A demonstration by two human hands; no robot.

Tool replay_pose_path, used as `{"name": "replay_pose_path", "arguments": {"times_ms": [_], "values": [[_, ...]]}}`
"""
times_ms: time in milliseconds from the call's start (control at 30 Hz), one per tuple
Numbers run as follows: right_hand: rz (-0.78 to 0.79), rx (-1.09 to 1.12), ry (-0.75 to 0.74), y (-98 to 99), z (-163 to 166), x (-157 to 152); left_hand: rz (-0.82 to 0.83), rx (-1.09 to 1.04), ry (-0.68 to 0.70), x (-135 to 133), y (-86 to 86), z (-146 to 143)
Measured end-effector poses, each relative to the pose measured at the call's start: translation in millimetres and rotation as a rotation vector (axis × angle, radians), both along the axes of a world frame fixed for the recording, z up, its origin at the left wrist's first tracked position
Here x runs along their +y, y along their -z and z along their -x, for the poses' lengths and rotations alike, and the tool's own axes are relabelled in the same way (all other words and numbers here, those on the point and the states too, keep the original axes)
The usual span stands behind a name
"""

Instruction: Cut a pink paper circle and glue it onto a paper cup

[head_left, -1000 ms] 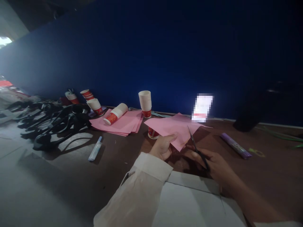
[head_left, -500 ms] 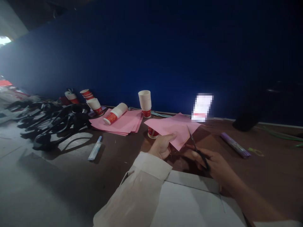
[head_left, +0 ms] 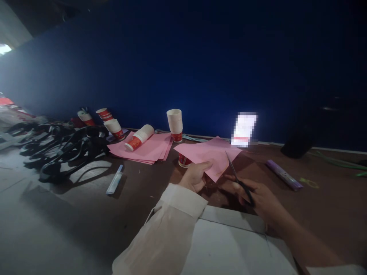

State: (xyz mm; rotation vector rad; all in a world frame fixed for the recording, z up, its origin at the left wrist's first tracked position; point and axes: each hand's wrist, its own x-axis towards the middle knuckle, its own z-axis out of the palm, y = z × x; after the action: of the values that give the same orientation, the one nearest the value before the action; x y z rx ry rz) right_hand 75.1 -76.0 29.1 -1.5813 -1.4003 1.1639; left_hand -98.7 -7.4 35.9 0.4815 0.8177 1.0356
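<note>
Seemingly an office or workroom — brown desk (head_left: 151,179), blue partition (head_left: 177,68), black headset-like gear (head_left: 83,148) heaped together.

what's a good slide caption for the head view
Left hand holds a pink sheet, right hand holds scissors at its edge, paper cups behind.

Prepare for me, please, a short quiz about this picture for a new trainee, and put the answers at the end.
1. Which hand holds the scissors?
2. True or false: the left hand has its thumb on top of the pink sheet.
3. Fill in the missing word: the stack of paper cups on the pile of pink paper is lying on its ____.

Key
1. The right hand.
2. True.
3. Side.
</note>
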Motion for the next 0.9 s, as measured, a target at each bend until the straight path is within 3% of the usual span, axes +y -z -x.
{"name": "replay_pose_path", "arguments": {"times_ms": [233,600,900], "values": [[-0.023,0.015,0.01,-8.0,5.4,-6.2,0.016,0.0,-0.002,-0.5,-2.7,0.5],[0.014,0.012,-0.01,0.0,-4.2,2.1,0.008,0.001,-0.003,2.3,0.0,2.0],[0.033,-0.042,-0.089,-6.5,-11.3,4.4,-0.004,0.0,0.036,3.8,1.2,5.0]]}}
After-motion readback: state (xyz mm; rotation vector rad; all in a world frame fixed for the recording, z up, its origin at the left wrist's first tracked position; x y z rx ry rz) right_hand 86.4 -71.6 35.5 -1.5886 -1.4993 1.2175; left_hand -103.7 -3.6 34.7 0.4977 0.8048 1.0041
